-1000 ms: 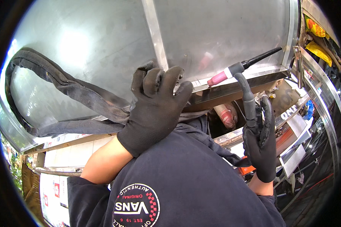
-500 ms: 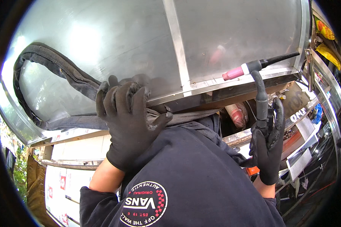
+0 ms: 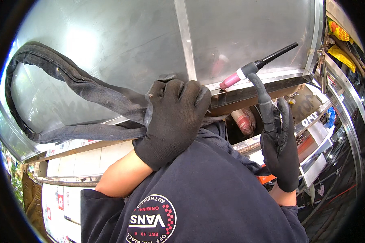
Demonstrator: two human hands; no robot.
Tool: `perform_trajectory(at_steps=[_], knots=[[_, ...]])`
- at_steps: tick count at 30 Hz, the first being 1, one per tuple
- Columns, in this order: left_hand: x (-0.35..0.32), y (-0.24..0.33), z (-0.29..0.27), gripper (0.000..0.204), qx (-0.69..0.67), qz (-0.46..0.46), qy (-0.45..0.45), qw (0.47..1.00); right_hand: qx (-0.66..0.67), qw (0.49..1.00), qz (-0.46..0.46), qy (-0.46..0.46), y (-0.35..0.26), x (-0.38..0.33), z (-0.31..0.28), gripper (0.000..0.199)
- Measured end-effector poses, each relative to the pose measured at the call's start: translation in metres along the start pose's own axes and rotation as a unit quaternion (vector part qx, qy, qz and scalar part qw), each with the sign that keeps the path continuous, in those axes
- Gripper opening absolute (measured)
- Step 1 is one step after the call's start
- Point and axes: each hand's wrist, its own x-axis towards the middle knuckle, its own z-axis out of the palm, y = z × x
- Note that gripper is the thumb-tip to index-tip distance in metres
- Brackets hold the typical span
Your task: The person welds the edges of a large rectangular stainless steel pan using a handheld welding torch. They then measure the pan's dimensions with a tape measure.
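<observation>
A TIG welding torch [image 3: 263, 95] is in my right hand [image 3: 280, 152], a black glove closed round its handle. Its pink ceramic cup [image 3: 230, 81] points down to the left, just by the metal frame's edge, while the long black back cap [image 3: 278, 54] points up and right. My left hand [image 3: 174, 121], also gloved in black, is closed at the near edge of the sheet metal. Running into that hand is a dark fabric-sleeved torch cable [image 3: 105, 97], which loops far out to the left. The left fingertips are partly hidden.
A large grey sheet-metal panel [image 3: 125, 44] with a bright metal strip [image 3: 185, 38] fills the far side. Below its edge lies a red-and-clear plastic-wrapped thing [image 3: 244, 121]. Metal frames [image 3: 344, 97] and yellow packets [image 3: 344, 56] are at the right; white printed sheets [image 3: 56, 202] at lower left.
My left hand has moved right along the panel edge, its spread fingers now curled round the cable. The torch has shifted left and tilted, its cup lower and nearer the frame edge.
</observation>
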Motion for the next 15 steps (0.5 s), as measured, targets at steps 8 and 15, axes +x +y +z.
perform_trajectory(at_steps=[8,15], knots=[[0.008,-0.001,-0.001,0.035,-0.011,0.046,-0.021,0.999,-0.015,0.999,0.043,-0.022,-0.016,0.006,-0.008,0.082],[0.009,-0.005,-0.003,0.036,-0.014,0.063,-0.021,0.998,-0.044,0.998,0.033,-0.019,-0.015,0.005,-0.006,0.082]])
